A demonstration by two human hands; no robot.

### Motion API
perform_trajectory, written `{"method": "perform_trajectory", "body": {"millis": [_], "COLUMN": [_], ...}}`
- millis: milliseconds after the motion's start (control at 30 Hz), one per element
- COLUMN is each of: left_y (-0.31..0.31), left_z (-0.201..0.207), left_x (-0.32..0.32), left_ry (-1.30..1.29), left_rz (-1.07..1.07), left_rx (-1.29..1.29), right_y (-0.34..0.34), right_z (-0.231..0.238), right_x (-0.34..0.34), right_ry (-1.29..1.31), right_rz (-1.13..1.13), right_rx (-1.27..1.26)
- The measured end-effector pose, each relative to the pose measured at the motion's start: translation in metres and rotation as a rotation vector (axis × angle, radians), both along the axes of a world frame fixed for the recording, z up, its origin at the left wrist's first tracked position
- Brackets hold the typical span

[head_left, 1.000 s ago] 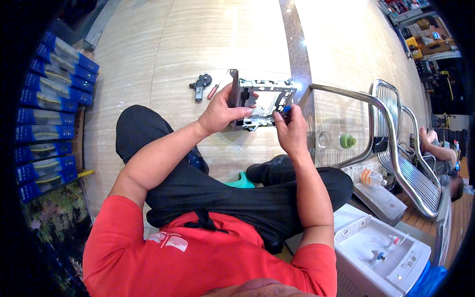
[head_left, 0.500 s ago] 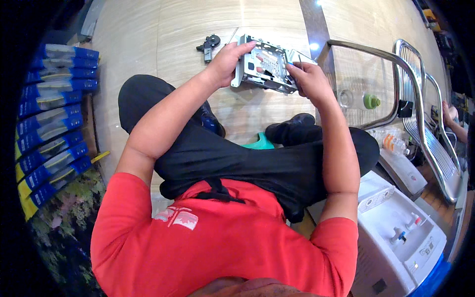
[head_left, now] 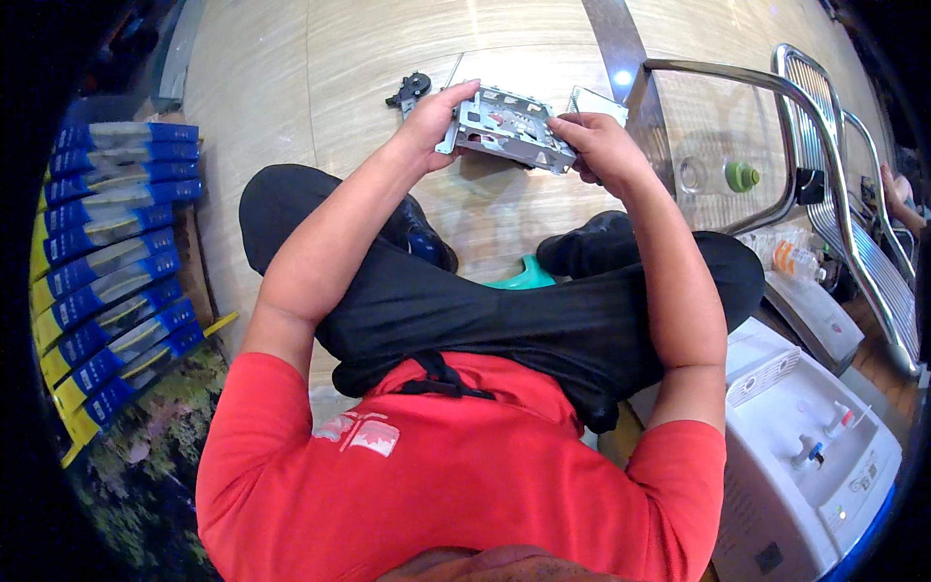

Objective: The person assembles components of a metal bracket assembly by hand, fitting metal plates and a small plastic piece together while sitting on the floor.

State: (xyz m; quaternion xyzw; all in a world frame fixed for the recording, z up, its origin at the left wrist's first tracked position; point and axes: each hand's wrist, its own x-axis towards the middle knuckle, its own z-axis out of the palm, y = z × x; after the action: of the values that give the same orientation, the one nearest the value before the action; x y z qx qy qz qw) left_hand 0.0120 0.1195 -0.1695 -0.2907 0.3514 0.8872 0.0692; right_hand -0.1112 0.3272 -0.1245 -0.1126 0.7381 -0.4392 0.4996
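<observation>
Above the floor, between my knees, I hold a silver metal chassis [head_left: 519, 136], an open box-like frame with cutouts. My left hand [head_left: 433, 124] is closed round its left end, thumb along the upper edge. At the right end my right hand [head_left: 603, 150] is closed with its fingers on the rim; some fingertips are hidden behind the metal. Beyond my left hand lies a small black mechanical part with a round end [head_left: 414, 87]. A thin rod [head_left: 454, 68] lies beside it on the floor. A flat pale panel [head_left: 593, 103] rests just past my right hand.
Blue and yellow packages [head_left: 126, 223] are stacked at the left. On the right stand a chrome-framed chair [head_left: 815, 136], a green-capped bottle [head_left: 742, 177], plastic bottles [head_left: 795, 260] and a white water dispenser [head_left: 805, 436]. Something green [head_left: 529, 275] sits between my feet.
The chassis has tilted, so its near side wall shows more, and it has shifted slightly left in view. My right hand has turned with it. The whole view has shifted a little.
</observation>
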Motion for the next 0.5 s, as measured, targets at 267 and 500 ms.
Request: {"method": "perform_trajectory", "body": {"millis": [267,500], "left_y": [0.002,-0.006], "left_z": [-0.002,-0.013], "left_x": [0.0,0.004], "left_ry": [0.007,0.067], "left_rz": [0.085,-0.027], "left_rx": [0.02,0.057], "right_y": [-0.004,-0.002], "right_z": [0.006,0.008], "right_x": [0.004,0.006], "right_ry": [-0.001,-0.065], "right_rz": [0.001,-0.041], "right_rx": [0.032,-0.007]}}
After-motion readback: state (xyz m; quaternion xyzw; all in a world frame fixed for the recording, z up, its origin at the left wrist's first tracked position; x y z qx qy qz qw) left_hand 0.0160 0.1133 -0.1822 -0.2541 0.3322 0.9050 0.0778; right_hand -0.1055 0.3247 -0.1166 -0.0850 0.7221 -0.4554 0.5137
